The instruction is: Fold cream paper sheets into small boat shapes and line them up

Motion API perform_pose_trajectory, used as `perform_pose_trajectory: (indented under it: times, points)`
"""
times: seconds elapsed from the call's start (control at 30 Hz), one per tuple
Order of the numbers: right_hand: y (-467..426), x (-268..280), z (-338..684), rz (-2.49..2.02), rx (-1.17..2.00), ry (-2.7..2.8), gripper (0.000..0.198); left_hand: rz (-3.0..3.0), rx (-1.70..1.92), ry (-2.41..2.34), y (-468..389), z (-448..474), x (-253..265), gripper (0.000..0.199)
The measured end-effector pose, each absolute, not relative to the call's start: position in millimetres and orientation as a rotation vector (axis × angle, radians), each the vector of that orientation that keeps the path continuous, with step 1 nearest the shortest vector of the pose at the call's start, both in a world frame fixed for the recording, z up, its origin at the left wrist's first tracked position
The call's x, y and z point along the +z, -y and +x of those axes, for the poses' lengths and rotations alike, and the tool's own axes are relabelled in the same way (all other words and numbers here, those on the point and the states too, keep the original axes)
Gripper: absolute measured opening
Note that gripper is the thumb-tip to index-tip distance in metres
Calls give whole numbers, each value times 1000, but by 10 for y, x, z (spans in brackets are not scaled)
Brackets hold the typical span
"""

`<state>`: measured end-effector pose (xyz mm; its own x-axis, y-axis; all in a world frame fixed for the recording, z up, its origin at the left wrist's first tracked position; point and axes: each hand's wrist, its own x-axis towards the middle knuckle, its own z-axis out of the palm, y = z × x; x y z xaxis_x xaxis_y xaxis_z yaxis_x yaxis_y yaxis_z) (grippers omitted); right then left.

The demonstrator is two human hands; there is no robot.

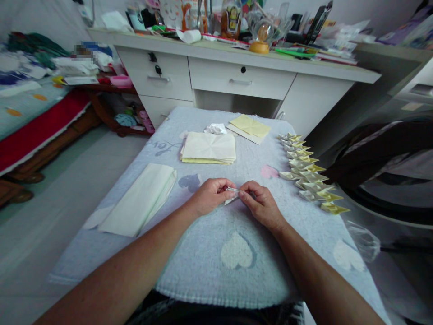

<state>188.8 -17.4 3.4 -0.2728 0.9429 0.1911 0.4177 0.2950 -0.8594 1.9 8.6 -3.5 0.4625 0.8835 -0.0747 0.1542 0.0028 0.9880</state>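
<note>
Left hand (213, 197) was closed to a pinch, thumb against curled fingers, gripping the left end of a small folded paper (231, 199). Right hand (263, 205) was pinched likewise at the right end, thumb and forefinger nearly together. The folded paper lay directly between the two hands, over the middle of the desk (253, 158), with one corner pointing toward the near edge (whether it touched the cloth (199, 271) beneath, I could not tell). Fingertips of the two hands were close together; both forearms came in over the near edge.

Elsewhere on the desk: a stack of creased sheets (209, 146) sat beyond the hands, toward the far edge, with a crumpled white paper (215, 129) just behind it. A yellow sheet (251, 125) lay over a paler one near the far right corner. Pointed paper figures (306, 171), whitish and yellow, stood in close rows along the right edge. A folded paper bundle (138, 201) lay slantwise along the left edge.
</note>
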Motion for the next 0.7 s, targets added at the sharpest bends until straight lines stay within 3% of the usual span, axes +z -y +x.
perform_pose_trajectory:
  times: [0.4,0.7]
  points:
    - [168,-14,1824,-1255,1054,1682,26,1570,803,-1002,-91,25,-58,14]
    - [171,-16,1797,-1213,930,1897,26,1398,830,-887,-88,38,-39,21]
